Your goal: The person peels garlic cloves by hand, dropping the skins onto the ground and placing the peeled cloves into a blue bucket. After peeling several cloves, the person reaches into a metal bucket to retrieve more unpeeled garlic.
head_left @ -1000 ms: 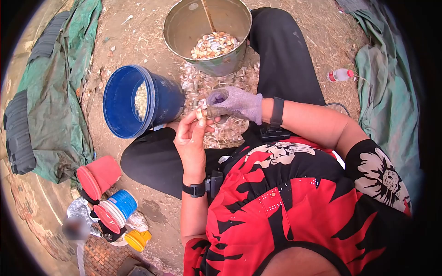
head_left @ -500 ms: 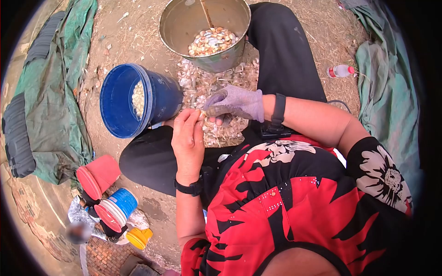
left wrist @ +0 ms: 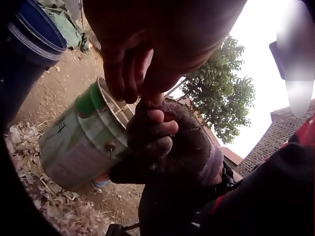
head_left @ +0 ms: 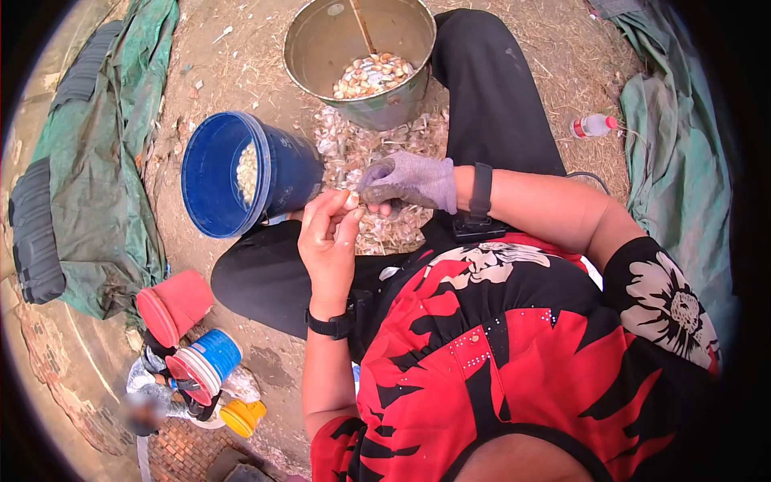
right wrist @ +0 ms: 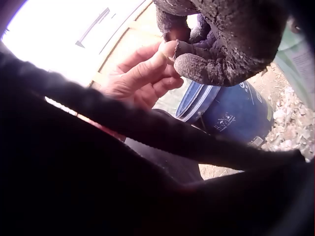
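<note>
You are pinching a garlic clove between the fingertips of your bare left hand, and your gloved right hand is gripping the same clove from the other side, just above your lap. Compared with half a second ago, your left fingers are uncurling slightly and the clove is showing more clearly. The blue bucket and the metal pail are sitting where they were.

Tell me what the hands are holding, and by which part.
A garlic clove, pinched between the left hand fingertips and the gloved right hand fingertips. Which end of the clove each hand grips cannot be told.
</note>
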Tool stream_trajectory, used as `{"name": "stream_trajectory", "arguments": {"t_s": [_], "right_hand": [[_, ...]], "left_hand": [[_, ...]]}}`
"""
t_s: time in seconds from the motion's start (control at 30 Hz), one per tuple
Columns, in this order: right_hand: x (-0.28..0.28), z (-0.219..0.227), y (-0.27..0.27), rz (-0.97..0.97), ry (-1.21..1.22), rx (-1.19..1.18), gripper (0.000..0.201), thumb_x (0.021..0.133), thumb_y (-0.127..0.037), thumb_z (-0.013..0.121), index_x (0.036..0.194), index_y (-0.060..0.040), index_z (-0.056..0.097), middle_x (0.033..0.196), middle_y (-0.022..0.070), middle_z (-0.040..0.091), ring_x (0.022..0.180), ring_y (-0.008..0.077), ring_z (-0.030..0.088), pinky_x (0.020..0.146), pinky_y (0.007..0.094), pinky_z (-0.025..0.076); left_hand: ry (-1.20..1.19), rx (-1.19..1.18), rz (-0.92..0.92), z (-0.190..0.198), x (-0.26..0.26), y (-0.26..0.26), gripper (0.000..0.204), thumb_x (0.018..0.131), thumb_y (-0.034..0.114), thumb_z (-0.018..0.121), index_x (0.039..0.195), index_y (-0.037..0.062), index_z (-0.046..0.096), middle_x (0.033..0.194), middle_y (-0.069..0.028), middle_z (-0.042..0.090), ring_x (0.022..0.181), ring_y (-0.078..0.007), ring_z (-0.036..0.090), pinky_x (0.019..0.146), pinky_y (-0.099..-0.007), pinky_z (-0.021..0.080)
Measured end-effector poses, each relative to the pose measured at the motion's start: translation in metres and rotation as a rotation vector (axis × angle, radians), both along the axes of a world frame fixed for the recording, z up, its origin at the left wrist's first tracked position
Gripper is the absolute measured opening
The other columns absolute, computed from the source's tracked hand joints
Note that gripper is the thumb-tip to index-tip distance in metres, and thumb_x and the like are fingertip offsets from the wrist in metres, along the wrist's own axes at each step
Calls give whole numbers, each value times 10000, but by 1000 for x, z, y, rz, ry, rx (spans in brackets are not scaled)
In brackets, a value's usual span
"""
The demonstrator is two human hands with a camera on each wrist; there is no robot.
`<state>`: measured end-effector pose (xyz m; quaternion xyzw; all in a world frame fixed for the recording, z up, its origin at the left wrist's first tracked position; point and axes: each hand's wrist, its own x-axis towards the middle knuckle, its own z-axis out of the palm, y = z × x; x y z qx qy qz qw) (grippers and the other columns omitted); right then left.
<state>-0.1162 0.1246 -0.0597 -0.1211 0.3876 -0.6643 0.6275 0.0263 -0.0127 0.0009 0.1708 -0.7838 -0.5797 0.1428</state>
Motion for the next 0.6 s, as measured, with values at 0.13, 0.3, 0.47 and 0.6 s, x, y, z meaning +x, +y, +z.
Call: {"name": "stream_trajectory", "arguments": {"t_s": [0.13,0.3,0.47,0.6], "right_hand": [[1,2,0,20,39,-45,269,911,-228,686,1029,12,667,830,64,651,697,107,618,639,244,507],[-2,4,0,-10,24,-31,288,921,-245,682,1074,-3,649,864,63,650,701,102,618,639,243,509],[-5,-17,-7,-40,44,90,177,891,-181,662,998,-41,654,784,43,650,614,101,619,574,239,507],[-2,-22,-13,65,306,122,157,888,-155,651,973,-23,651,777,62,656,610,108,631,559,246,506]], "left_hand": [[-46,248,72,-3,3,-2,246,914,4,656,1157,-16,625,1047,-66,649,932,-126,629,845,-281,526],[-13,608,106,24,3,0,241,917,59,681,1134,-25,619,1000,-71,661,807,-126,633,728,-266,531],[229,835,-246,95,4,12,290,869,41,711,1142,17,615,997,-170,612,728,-243,666,627,-324,554],[265,1052,-816,160,-4,14,168,872,-32,671,1024,-86,623,1027,-313,572,760,-382,683,611,-474,598]]}}
